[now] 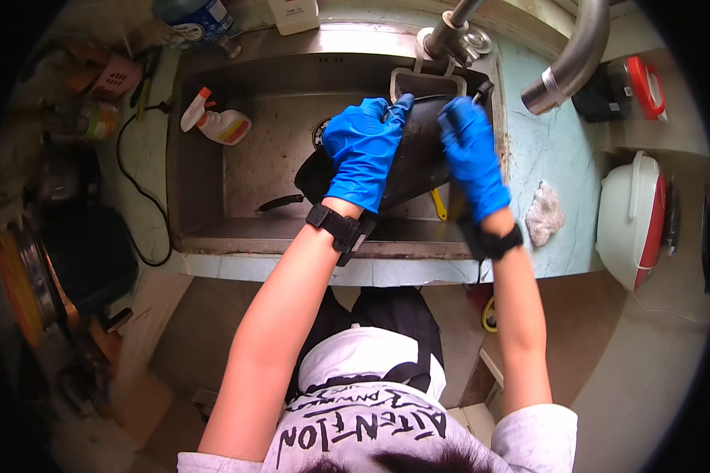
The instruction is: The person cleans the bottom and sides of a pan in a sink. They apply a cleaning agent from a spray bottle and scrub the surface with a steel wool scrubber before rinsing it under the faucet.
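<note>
My left hand (361, 148), in a blue rubber glove, grips the rim of a dark, greasy-looking metal pan or tray (417, 156), which is tilted inside the steel sink (260, 159). The thumb lies on its upper edge. Over the right end of the pan is my right hand (470, 151), gloved too and blurred. Its fingers are curled, and whether they hold anything is hidden. A black knob or handle end (483, 90) shows just past them. Under the pan, a yellow handle (438, 204) pokes out. A black-handled tool (281, 203) lies on the sink floor at the left.
A white spray bottle (216, 118) with an orange nozzle lies in the sink. A wire-hung basket (429, 83) hangs below the faucet base (449, 38). The curved spout (568, 59) hangs over the right counter, near a crumpled cloth (545, 214). A black cable (131, 195) runs along the left counter.
</note>
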The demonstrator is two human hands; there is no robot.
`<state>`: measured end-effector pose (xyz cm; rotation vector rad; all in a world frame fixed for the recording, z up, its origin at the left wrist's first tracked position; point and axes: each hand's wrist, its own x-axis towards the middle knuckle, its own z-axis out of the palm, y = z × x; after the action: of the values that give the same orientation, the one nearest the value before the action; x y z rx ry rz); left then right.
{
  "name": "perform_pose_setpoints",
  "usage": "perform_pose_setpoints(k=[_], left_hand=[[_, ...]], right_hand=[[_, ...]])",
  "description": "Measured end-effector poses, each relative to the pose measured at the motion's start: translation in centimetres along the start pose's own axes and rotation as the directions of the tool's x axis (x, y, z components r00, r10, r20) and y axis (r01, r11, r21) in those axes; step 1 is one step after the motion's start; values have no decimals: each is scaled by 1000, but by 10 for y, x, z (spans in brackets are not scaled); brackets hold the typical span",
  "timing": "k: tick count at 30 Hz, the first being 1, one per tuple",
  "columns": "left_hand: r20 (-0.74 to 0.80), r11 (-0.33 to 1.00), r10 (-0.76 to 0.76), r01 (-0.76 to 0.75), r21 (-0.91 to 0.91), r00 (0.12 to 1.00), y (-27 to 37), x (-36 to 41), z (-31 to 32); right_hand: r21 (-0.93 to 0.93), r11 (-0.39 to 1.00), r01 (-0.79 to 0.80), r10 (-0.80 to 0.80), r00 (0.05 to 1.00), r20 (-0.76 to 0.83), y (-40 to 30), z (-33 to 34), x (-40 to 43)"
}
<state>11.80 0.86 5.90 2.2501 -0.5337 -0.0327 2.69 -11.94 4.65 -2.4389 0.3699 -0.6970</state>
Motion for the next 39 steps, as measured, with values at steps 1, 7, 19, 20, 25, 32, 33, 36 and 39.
perform_pose_setpoints(k=[1,7,19,20,25,32,33,36,39], left_hand=[[-46,1000,26,-26,18,999,0,-4,-1],[17,1000,5,-5,-27,1000,0,-3,-1],[66,996,-40,45,-81,997,3,-1,-3],[58,996,-50,54,-74,997,2,-4,-3],[-13,999,22,-23,-33,1000,1,-2,-2],[30,999,-45,45,-7,999,0,1,-6],[42,999,-21,23,-47,999,2,-1,-6],[59,998,-49,51,-41,997,3,-3,-4],[17,998,-45,45,34,999,0,-5,-6]], right_hand=[[-139,952,274,-281,959,-38,-9,4,-10],[-108,994,19,-20,1000,-7,6,-8,4],[0,1000,7,-7,998,-60,4,-13,2],[-23,999,-28,27,998,-65,12,-13,-2],[-193,958,212,-230,970,-76,-1,-9,-5],[-172,970,172,-164,985,56,-15,-7,4],[-144,956,255,-275,952,-137,-1,-2,4],[-179,983,40,-54,996,-71,14,-10,15],[-227,933,278,-272,960,61,-30,-3,3]])
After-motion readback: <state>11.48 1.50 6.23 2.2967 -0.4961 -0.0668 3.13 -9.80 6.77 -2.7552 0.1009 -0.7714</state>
